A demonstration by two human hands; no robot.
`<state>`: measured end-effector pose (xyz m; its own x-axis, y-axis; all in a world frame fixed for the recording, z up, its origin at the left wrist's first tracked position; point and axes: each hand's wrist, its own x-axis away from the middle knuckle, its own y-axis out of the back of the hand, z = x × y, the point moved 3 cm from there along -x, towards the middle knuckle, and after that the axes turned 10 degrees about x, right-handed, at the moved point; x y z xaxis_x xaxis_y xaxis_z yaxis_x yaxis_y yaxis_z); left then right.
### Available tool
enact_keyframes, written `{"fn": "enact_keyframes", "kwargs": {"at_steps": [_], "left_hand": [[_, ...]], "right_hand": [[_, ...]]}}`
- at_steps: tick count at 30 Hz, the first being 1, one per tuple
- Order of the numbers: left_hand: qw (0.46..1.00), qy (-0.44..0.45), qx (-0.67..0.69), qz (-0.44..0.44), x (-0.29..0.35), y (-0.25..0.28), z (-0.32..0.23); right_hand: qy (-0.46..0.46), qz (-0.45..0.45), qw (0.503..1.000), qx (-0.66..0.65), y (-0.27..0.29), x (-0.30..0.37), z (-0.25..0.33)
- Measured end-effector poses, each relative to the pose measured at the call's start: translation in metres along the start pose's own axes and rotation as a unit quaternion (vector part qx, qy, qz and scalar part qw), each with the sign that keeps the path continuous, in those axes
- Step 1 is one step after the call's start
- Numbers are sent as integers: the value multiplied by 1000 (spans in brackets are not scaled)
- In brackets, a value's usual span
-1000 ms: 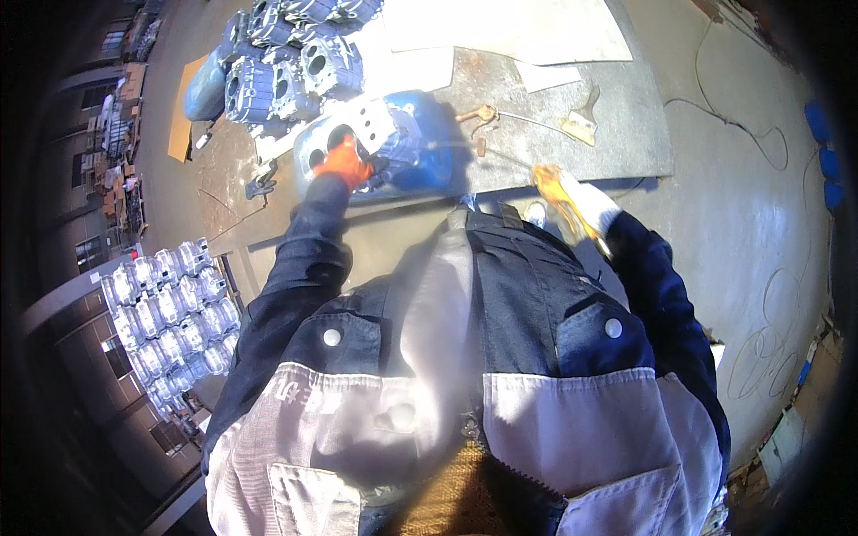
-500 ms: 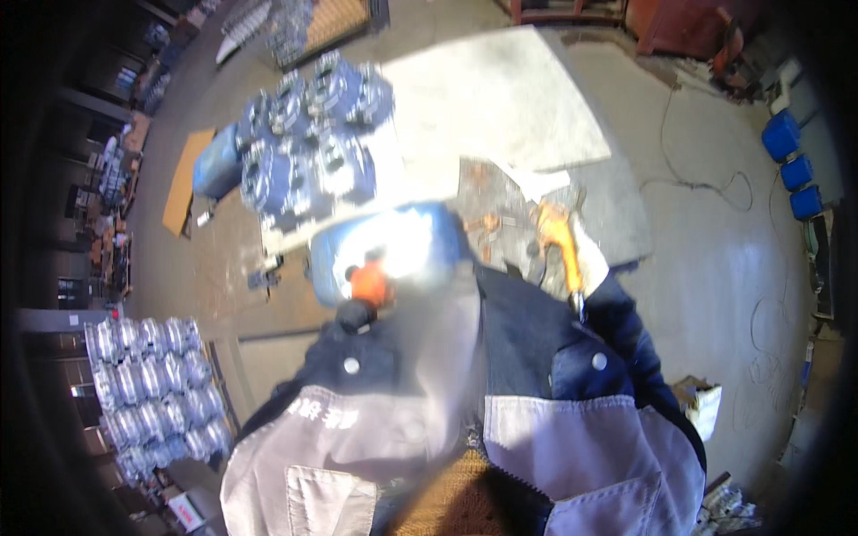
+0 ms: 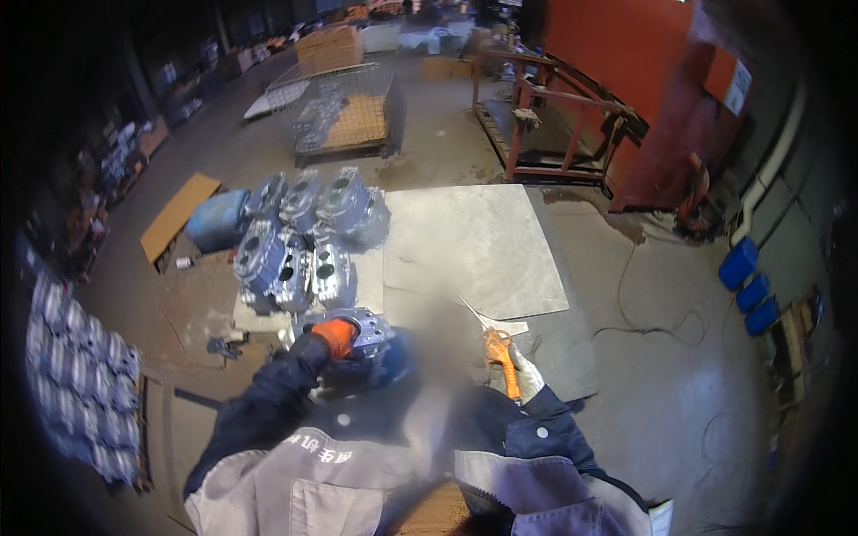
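My left hand (image 3: 334, 339), in an orange glove, is closed on the near edge of a grey metal casting (image 3: 374, 329) with round holes. The casting rests on a blue container-like support (image 3: 386, 364), partly hidden by my sleeve. My right hand (image 3: 529, 373), in a whitish glove, wraps around an orange hand tool (image 3: 500, 354). A long thin tip seems to reach forward and left from it; its exact kind I cannot make out. Beyond my left hand stand several similar castings (image 3: 308, 234) on the worktable.
A pale board (image 3: 478, 250) covers the table's far right part. Left of the castings are a blue drum (image 3: 217, 220) and a tan panel (image 3: 181, 214). Stacked castings (image 3: 80, 384) stand far left. A mesh cage (image 3: 344, 112), red frame (image 3: 559, 134) and floor cable (image 3: 648, 329) lie beyond.
My view has tipped up, showing more of the far floor. The bright glare over the near casting is gone. Both hands still hold their things.
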<state>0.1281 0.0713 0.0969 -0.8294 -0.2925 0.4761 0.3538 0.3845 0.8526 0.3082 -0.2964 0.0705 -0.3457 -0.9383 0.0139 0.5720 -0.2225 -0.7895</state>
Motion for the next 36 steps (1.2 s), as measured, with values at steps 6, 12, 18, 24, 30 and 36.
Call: {"fn": "enact_keyframes", "kwargs": {"at_steps": [6,12,18,24,30,36], "left_hand": [[995,92,-37,24,-29,-67,-52],[964,181,130,-142,-67,-157,-64],[983,160,-39,-85,-57,-133,-90],[987,95,-129,8,-1,-79,-117],[978,128,-166,3,14,-65,-123],[969,73,-219,85,20,-63,-121]], "right_hand": [[-21,-17,969,245,-6,-31,33],[-186,17,894,408,-89,-76,29],[-184,199,820,504,-115,-9,49],[-200,-54,915,347,-21,66,75],[-210,-114,952,191,38,98,25],[-168,-129,974,84,78,78,-23]]}}
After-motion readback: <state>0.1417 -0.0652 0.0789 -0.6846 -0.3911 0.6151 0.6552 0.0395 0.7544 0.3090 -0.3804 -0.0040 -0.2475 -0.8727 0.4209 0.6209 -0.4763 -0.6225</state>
